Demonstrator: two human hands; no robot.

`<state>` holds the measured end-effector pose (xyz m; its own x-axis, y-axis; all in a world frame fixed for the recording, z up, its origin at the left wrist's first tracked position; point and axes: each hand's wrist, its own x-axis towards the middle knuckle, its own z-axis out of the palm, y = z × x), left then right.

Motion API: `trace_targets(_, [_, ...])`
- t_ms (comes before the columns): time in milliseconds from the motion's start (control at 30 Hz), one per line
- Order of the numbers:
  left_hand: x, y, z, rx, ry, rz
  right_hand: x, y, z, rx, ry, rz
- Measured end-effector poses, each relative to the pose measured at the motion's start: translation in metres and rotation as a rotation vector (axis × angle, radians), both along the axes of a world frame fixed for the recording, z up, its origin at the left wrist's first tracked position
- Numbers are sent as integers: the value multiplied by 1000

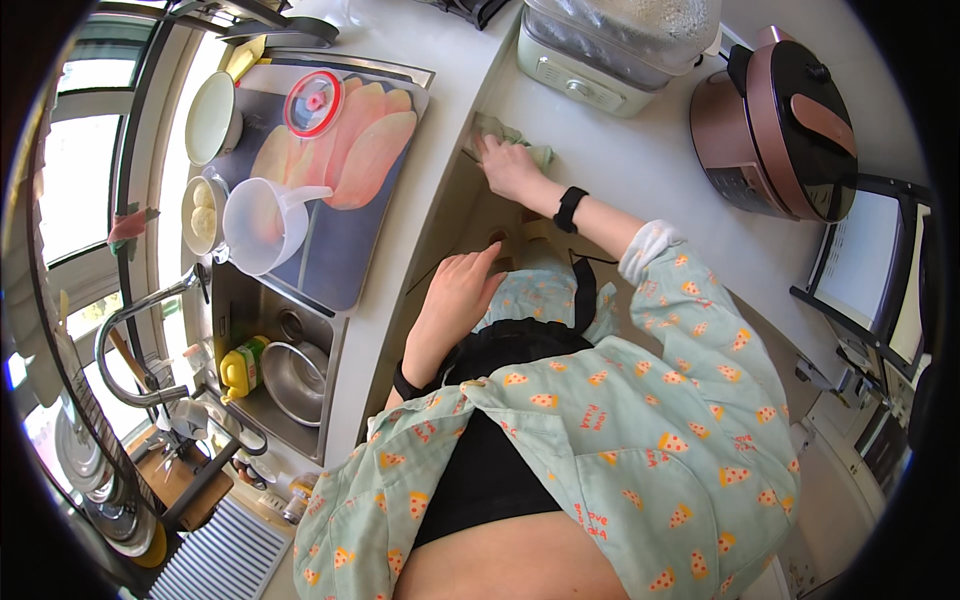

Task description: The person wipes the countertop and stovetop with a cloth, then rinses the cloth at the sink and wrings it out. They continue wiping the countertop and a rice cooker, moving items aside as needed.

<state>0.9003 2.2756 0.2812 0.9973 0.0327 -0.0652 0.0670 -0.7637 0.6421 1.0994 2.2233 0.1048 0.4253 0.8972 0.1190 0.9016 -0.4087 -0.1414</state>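
My right hand (514, 166) is on a pale green cloth (534, 152), its fingers bunched over the cloth at the edge of the white countertop (581, 150). Part of the cloth is hidden under the fingers. My left hand (457, 296) hangs in front of my body, lower and to the left of the right one, with its fingers loosely bent and nothing seen in it. The near cutting mat (337, 259) lies on the counter to the left, bearing a translucent plastic measuring jug (259, 232) and a round clear lid with a red rim (313, 105).
A food steamer (577, 86) and a pink-brown electric cooker (772, 135) stand on the right counter. On the left, a steel sink (300, 315) holds a metal basin (296, 382) and a yellow bottle (244, 367). Beside the mat are a pale bowl (210, 120) and a bowl of dough-like pieces (202, 214).
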Motion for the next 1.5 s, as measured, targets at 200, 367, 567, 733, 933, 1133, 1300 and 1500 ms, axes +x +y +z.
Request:
trace_targets(200, [2, 3, -2, 6, -16, 27, 51, 11, 26, -23, -27, -455])
trace_targets(367, [10, 3, -3, 17, 18, -3, -3, 14, 16, -210, 118, -58])
trace_targets(567, [18, 1, 1, 45, -39, -15, 33, 15, 8, -34, 163, -268])
trace_targets(733, [12, -3, -2, 39, 4, -31, 50, -10, 9, 122, 105, -385])
trace_targets(933, [9, -3, -12, 15, 55, -88, 24, -114, 21, -9, 185, -454])
trace_targets(1133, [26, 6, -19, 30, 46, -96, 9, -250, 16, 129, 495, -942])
trace_targets(1300, [43, 12, -19, 83, -12, -128, 5, -280, 23, 791, 1157, -1352])
trace_targets(1500, [51, 12, -16, 89, -39, -159, 14, -270, 79, 1377, 2002, -937])
